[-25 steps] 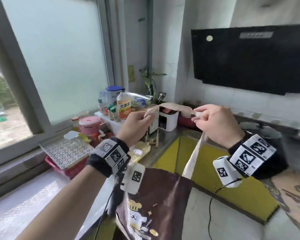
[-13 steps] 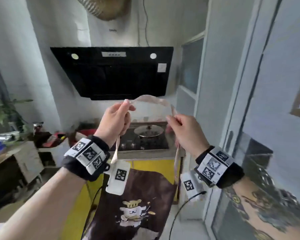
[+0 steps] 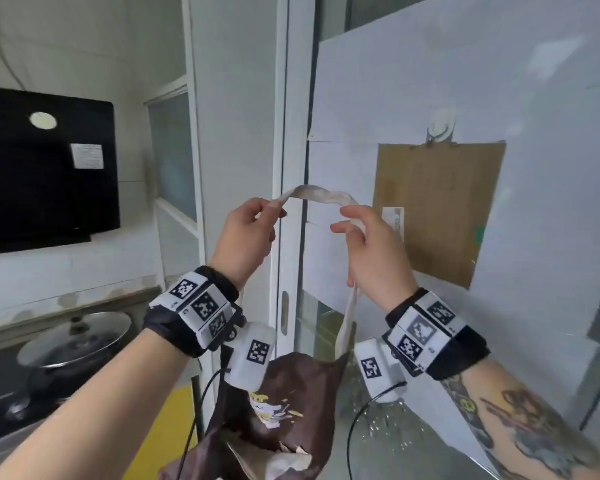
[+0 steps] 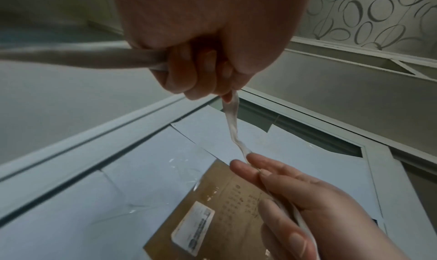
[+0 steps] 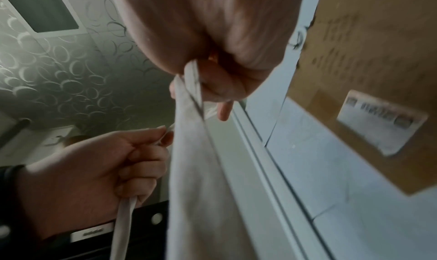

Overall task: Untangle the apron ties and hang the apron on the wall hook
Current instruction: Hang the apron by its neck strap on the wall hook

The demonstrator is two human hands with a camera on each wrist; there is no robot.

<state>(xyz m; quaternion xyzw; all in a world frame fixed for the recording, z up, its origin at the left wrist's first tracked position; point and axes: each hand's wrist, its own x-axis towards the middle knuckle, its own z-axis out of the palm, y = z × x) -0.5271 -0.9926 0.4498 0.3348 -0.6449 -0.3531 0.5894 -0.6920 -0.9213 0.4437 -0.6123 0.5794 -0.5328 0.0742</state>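
A dark brown apron [image 3: 291,403] with a cartoon print hangs below my hands by its pale neck strap [image 3: 321,196]. My left hand [image 3: 253,223] pinches one side of the strap, and my right hand [image 3: 361,233] grips the other side. Between them the strap arches in a short twisted span [image 4: 232,129]. A white wall hook [image 3: 439,128] sits on the white panel, up and to the right of my right hand, apart from the strap. From the right wrist, the strap [image 5: 196,152] drops wide from my right fist.
A brown cardboard sheet [image 3: 440,209] hangs from the hook. A white door frame [image 3: 284,133] runs behind my hands. On the left are a black range hood [image 3: 45,168] and a lidded pan [image 3: 73,337] on the stove.
The view has swung right, from the window counter past the stove to the white panel with the hook. Both hands have kept hold of the strap and carried the apron along.
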